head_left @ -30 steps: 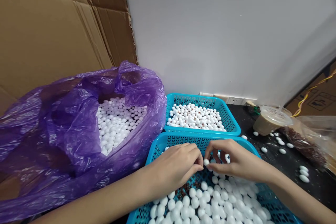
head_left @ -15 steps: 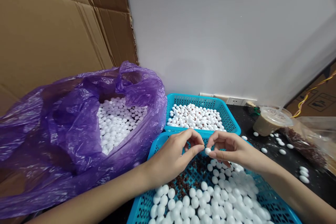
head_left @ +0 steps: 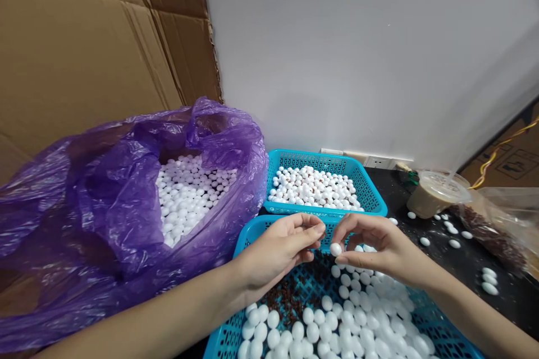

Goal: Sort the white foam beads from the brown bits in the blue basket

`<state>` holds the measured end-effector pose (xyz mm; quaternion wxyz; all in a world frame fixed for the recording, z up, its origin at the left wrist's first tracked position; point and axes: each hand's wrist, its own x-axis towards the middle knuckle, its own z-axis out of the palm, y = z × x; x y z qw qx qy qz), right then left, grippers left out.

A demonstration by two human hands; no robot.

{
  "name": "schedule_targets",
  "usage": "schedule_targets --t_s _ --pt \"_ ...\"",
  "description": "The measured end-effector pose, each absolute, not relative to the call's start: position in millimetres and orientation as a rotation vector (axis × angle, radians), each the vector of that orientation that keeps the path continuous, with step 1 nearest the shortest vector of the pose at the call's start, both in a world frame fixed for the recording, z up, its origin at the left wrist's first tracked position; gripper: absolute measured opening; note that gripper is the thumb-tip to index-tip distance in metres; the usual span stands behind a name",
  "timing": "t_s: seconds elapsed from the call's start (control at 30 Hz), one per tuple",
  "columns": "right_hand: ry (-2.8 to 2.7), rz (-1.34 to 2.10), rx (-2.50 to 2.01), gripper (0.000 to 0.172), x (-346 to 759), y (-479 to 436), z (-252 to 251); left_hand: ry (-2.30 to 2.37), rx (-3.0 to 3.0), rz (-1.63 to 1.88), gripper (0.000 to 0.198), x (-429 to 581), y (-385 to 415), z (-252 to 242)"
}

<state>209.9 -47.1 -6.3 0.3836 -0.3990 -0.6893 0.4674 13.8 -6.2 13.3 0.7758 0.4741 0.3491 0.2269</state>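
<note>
My right hand (head_left: pixel 370 244) pinches a small white ball (head_left: pixel 336 249) between thumb and fingertips. Close on its left, my left hand (head_left: pixel 290 247) has thumb and forefinger pressed together; whatever is between them is too small to make out. Both hands hover over the near blue basket (head_left: pixel 248 233). Inside that basket lie many loose white balls (head_left: pixel 357 314), slightly egg-shaped, and a scatter of small dark brown bits (head_left: pixel 290 297). Behind it stands the far blue basket (head_left: pixel 373 193), which holds white balls (head_left: pixel 314 188) with brown specks among them.
A purple plastic bag (head_left: pixel 122 179) full of white balls bulges at left, before a cardboard sheet (head_left: pixel 84 39). On the black tabletop (head_left: pixel 442 261) at right are a lidded drink cup (head_left: pixel 433 196), stray white balls and a clear bag of brown bits (head_left: pixel 492 235). Wall sockets (head_left: pixel 379 162) sit behind.
My left hand has turned and drawn slightly left, its fingertips now farther from the ball. The right hand still grips the ball, now a little lower.
</note>
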Motion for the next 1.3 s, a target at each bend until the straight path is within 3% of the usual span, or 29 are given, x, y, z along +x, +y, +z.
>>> schedule_targets --t_s 0.37,1.3 --pt "-2.006 0.597 -0.944 0.017 204.7 -53.4 -3.3 0.671 1.089 0.462 0.020 13.6 -7.1 12.4" --pt "-2.085 0.412 -0.883 0.016 204.8 -55.5 -4.6 0.708 1.080 0.463 0.027 14.0 -7.4 10.6"
